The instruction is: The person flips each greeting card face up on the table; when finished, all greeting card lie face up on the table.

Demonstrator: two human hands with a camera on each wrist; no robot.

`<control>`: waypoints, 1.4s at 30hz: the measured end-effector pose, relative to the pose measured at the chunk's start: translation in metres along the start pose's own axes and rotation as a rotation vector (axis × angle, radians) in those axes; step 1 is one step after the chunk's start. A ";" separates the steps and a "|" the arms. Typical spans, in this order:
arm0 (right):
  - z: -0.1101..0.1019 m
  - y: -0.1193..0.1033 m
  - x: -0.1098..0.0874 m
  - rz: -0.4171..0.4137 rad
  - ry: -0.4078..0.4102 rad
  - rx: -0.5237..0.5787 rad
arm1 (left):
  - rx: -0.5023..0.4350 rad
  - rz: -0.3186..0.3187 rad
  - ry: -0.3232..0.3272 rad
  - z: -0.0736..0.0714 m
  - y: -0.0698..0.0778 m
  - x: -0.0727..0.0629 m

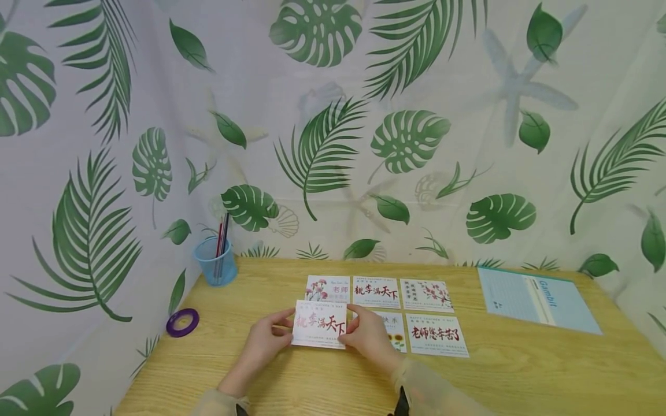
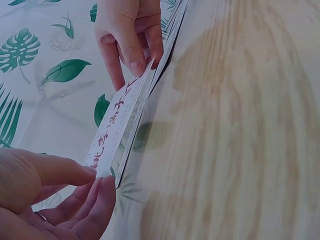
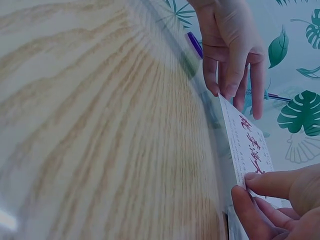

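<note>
A white greeting card [image 1: 319,325] with red Chinese lettering is held between both hands at the front of the card group, lettering side up. My left hand [image 1: 266,340] pinches its left edge between thumb and fingers. At the opposite edge, my right hand [image 1: 372,338] pinches it near the lower corner. Both wrist views show the card raised and tilted. Behind it, a carnation card [image 1: 325,287] is partly covered. A sunflower card [image 1: 396,335] lies partly behind the right hand. Beside that is another red-lettered card [image 1: 438,336].
A second row holds a red-lettered card [image 1: 376,293] and a blossom card [image 1: 426,296]. To the right lies a pale blue Gambit notebook [image 1: 567,300]. On the left stand a blue mesh pen cup [image 1: 210,267] with pens and a purple tape roll [image 1: 182,332]. Leaf-printed cloth hangs behind.
</note>
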State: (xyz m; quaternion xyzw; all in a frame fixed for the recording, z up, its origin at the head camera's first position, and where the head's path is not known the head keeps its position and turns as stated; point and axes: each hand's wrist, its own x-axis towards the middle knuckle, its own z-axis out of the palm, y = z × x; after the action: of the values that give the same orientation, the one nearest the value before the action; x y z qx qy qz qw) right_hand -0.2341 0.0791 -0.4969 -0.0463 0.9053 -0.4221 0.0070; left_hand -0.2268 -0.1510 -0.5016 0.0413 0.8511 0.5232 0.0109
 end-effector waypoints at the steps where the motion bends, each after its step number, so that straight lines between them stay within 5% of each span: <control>1: 0.000 0.001 0.001 0.011 -0.004 -0.001 | 0.011 0.006 -0.003 0.001 0.000 0.000; 26: -0.004 0.008 0.006 0.059 -0.038 0.091 | -0.079 -0.102 -0.061 0.006 0.002 0.005; 42: -0.002 0.007 0.010 0.091 -0.062 0.040 | -0.092 -0.119 -0.089 0.003 0.001 0.004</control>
State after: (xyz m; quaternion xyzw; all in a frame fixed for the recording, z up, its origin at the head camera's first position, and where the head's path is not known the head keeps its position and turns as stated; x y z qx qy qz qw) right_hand -0.2451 0.0841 -0.5001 -0.0180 0.8973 -0.4376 0.0551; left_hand -0.2307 -0.1472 -0.5021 0.0132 0.8257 0.5580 0.0816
